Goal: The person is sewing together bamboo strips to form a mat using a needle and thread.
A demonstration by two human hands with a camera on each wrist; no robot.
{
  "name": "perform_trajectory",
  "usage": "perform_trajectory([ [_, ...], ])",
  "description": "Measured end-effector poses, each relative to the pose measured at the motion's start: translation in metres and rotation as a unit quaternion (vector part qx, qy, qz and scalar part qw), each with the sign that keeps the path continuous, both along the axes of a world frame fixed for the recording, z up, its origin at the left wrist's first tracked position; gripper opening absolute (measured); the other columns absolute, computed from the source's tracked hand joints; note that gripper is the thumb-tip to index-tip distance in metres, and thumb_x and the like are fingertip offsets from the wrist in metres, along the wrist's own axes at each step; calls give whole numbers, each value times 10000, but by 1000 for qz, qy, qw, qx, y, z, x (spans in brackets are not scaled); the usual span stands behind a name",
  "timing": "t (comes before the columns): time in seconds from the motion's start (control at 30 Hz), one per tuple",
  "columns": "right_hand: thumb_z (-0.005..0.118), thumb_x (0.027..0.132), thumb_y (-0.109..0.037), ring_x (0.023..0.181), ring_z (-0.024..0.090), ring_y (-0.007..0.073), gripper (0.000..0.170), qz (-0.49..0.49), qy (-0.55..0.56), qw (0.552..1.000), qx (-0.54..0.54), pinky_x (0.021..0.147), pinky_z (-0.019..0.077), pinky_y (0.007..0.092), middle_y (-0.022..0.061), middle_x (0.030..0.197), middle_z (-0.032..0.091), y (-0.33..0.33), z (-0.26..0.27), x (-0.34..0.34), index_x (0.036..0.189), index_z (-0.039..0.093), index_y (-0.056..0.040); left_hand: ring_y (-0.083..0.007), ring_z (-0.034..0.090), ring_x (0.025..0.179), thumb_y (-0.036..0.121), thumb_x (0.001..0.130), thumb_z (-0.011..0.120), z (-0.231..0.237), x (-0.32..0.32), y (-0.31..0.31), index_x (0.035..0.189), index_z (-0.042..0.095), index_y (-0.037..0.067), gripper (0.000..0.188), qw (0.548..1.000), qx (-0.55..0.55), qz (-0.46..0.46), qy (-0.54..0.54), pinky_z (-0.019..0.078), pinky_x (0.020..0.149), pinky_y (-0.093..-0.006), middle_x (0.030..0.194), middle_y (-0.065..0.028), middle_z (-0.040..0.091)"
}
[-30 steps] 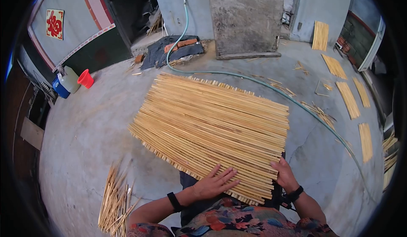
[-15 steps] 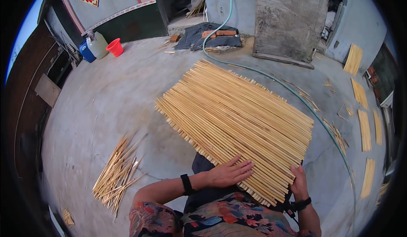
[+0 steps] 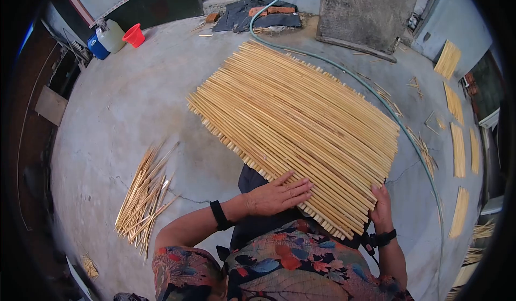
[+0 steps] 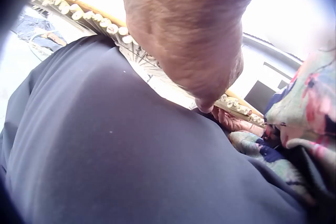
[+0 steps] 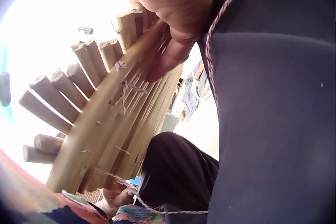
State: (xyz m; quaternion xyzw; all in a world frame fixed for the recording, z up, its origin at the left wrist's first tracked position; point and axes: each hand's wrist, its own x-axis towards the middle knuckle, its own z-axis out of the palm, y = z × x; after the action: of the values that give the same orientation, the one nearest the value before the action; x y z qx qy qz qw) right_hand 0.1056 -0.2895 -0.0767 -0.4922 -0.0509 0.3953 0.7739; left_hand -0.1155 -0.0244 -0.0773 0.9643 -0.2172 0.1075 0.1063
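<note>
A mat of long yellow reed stalks (image 3: 301, 129) lies over the person's lap, sloping down to the right. Short stalk ends stick out along its edges. The left hand (image 3: 279, 196) rests on the near left edge, its fingers laid straight across the top stalks. At the near right corner the right hand (image 3: 380, 205) grips the rim, thumb on top and the other fingers hidden below. In the right wrist view that hand (image 5: 168, 8) holds the mat beside thin twine ties (image 5: 126, 90). The left wrist view shows cut stalk ends (image 4: 100, 20) above the dark trousers (image 4: 105, 129).
A pile of loose stalks (image 3: 145, 199) lies on the concrete floor at left. A green hose (image 3: 371, 91) curves behind the mat. Several small reed panels (image 3: 458, 150) are set out at right. A red bucket (image 3: 134, 36) and a blue container (image 3: 97, 47) stand far left.
The head view has swung left and tilted down, bringing the loose stalk pile fully into view. Both hands keep their places on the mat, which lies slightly more slanted in view.
</note>
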Motion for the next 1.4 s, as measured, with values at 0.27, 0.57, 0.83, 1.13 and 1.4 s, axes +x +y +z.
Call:
perform_trajectory([
  [0.27, 563, 874, -92, 1110, 541, 241, 475, -4, 5, 1000, -2, 945, 453, 363, 145, 1250, 515, -2, 4, -2, 1301, 379, 8, -308, 298, 1332, 298, 767, 669, 0, -45, 63, 1349, 355, 41, 709, 964, -85, 251, 23, 184, 1099, -485, 1421, -142, 336],
  [0.57, 573, 868, -98, 1124, 532, 236, 491, -12, -15, 1000, -11, 958, 441, 362, 142, 1257, 513, -5, 3, -5, 1304, 377, 12, -324, 299, 1330, 189, 724, 685, -9, -41, 60, 1338, 365, 22, 712, 968, -65, 242, 20, 195, 1100, -462, 1406, -161, 357],
  [0.83, 563, 865, -84, 1123, 535, 235, 479, -12, -7, 1000, -20, 959, 441, 365, 145, 1247, 522, -5, 3, -2, 1297, 382, 17, -313, 308, 1330, 166, 719, 680, 0, -34, 35, 1335, 368, 18, 707, 984, -35, 173, 14, 198, 1102, -461, 1405, -155, 363],
  [1.13, 572, 856, -80, 1137, 526, 242, 498, -6, -15, 1000, -21, 972, 429, 375, 146, 1268, 505, -6, 3, -7, 1302, 372, 15, -302, 325, 1322, 326, 833, 578, 7, -29, 41, 1325, 399, 33, 601, 984, -88, 146, 43, 229, 1084, -445, 1403, -143, 374],
  [1.4, 597, 844, -87, 1142, 523, 233, 515, 7, -9, 1000, -6, 973, 426, 369, 139, 1268, 511, -6, 1, -6, 1300, 380, 12, -303, 215, 1370, 427, 884, 458, 10, 4, 55, 1387, 300, 43, 653, 964, -56, 242, 93, 103, 1111, -479, 1468, -135, 261],
])
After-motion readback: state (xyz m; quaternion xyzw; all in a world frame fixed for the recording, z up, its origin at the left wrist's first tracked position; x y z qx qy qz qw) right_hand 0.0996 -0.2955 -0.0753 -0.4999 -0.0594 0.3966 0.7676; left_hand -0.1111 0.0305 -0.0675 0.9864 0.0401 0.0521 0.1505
